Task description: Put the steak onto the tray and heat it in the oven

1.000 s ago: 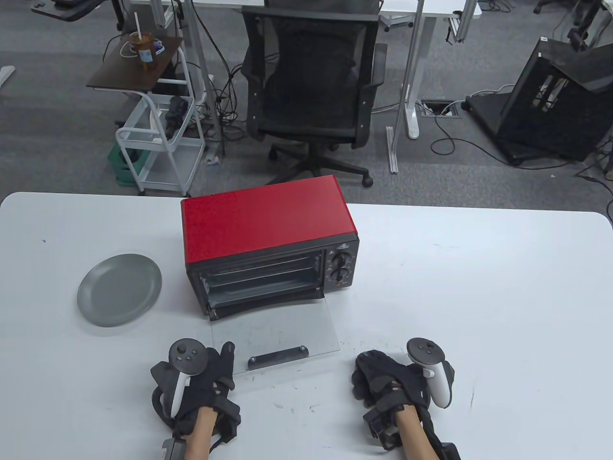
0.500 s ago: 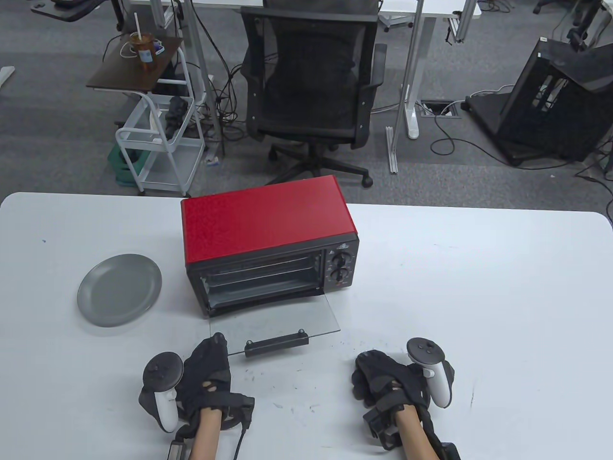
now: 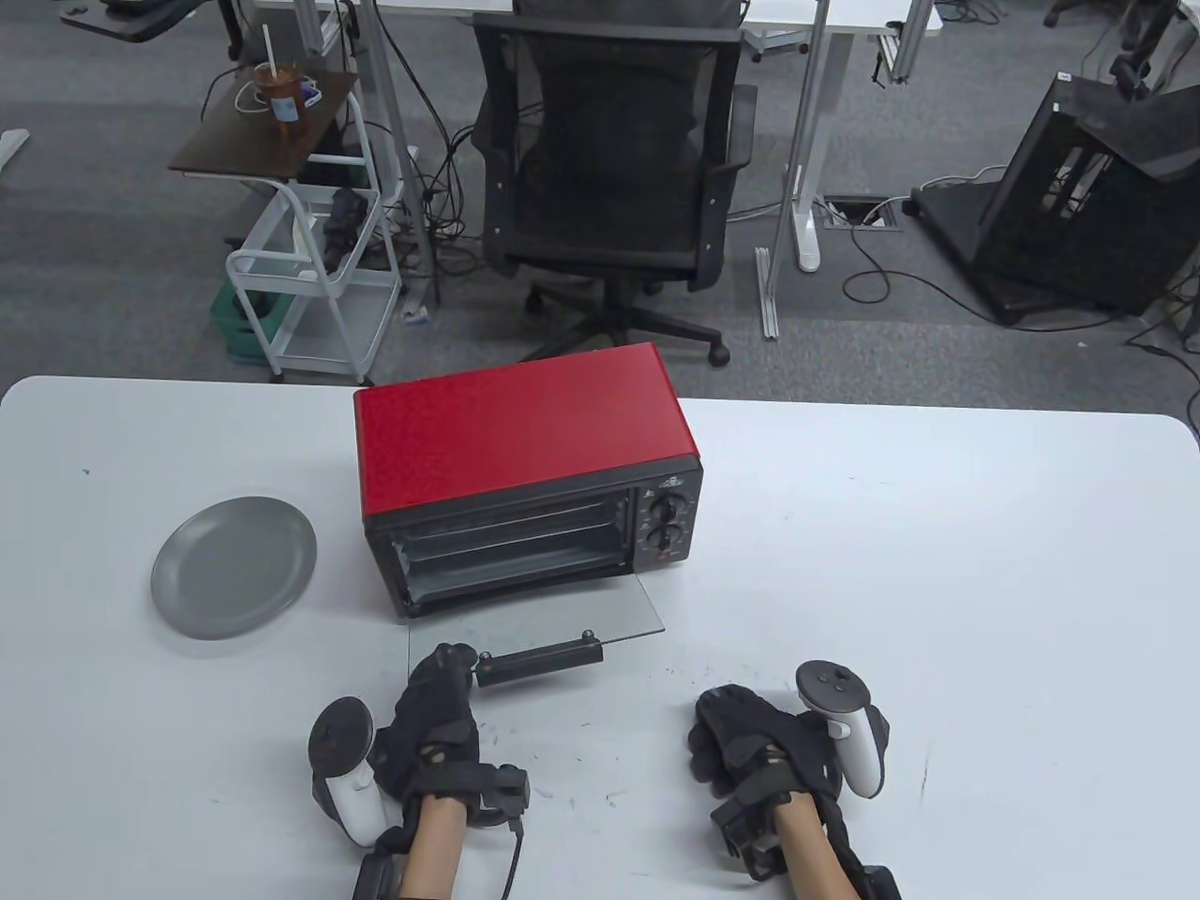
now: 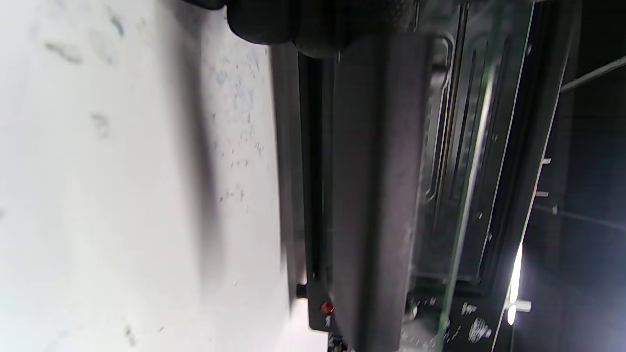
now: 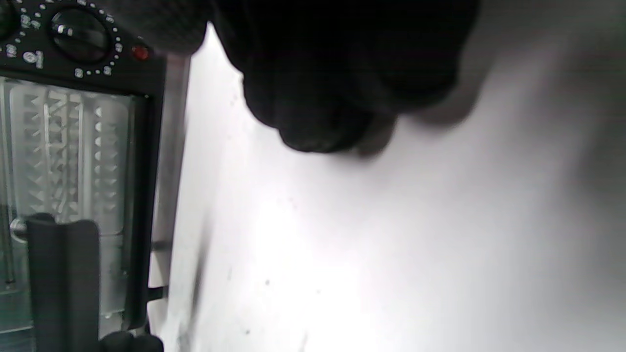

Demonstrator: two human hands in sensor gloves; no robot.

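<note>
The red oven (image 3: 516,422) stands mid-table with its glass door (image 3: 572,614) part-way up from the table. My left hand (image 3: 441,689) has its fingers (image 4: 274,22) curled at the left end of the black door handle (image 3: 539,660), seen close up as a dark bar (image 4: 376,195) in the left wrist view. Wire racks show inside the oven. No steak shows in any view. My right hand (image 3: 741,741) rests on the table to the right of the door, its fingers (image 5: 332,73) balled and holding nothing.
An empty grey plate (image 3: 234,567) lies left of the oven. Two control knobs (image 3: 667,523) sit on the oven's right front panel (image 5: 80,34). A black office chair (image 3: 609,159) stands beyond the table's far edge.
My left hand turned and moved right to the handle's left end. The glass door has risen from lying flat on the table. The right hand has stayed still.
</note>
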